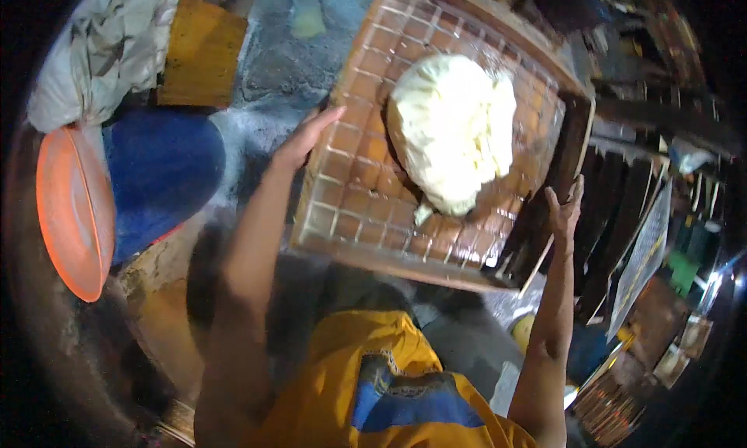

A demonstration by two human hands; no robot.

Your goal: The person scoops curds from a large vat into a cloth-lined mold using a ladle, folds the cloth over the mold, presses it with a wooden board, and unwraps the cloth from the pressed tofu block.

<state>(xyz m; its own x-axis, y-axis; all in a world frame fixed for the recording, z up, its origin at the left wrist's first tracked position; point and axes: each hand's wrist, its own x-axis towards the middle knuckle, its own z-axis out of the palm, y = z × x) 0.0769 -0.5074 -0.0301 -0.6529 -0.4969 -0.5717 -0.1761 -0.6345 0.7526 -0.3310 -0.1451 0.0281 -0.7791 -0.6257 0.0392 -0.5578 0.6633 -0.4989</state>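
A shallow wooden-framed tray (350,164) with a brown gridded bottom lies tilted in front of me. On it rests a bulging, pale cream bundle (447,129), wrapped in what looks like wet cloth with gathered folds on its right side. My left hand (306,142) grips the tray's left edge, its fingers partly hidden by the frame. At the lower right corner side, my right hand (566,208) has the frame's edge between its thumb and fingers. Neither hand touches the bundle. What is inside the bundle cannot be seen.
An orange basin (75,215) stands on edge at the left, beside a dark blue rounded container (159,172). Above them are a grey-white cloth or sack (109,47) and a yellowish-brown board (201,55). Dark wooden slats (615,207) and clutter crowd the right side.
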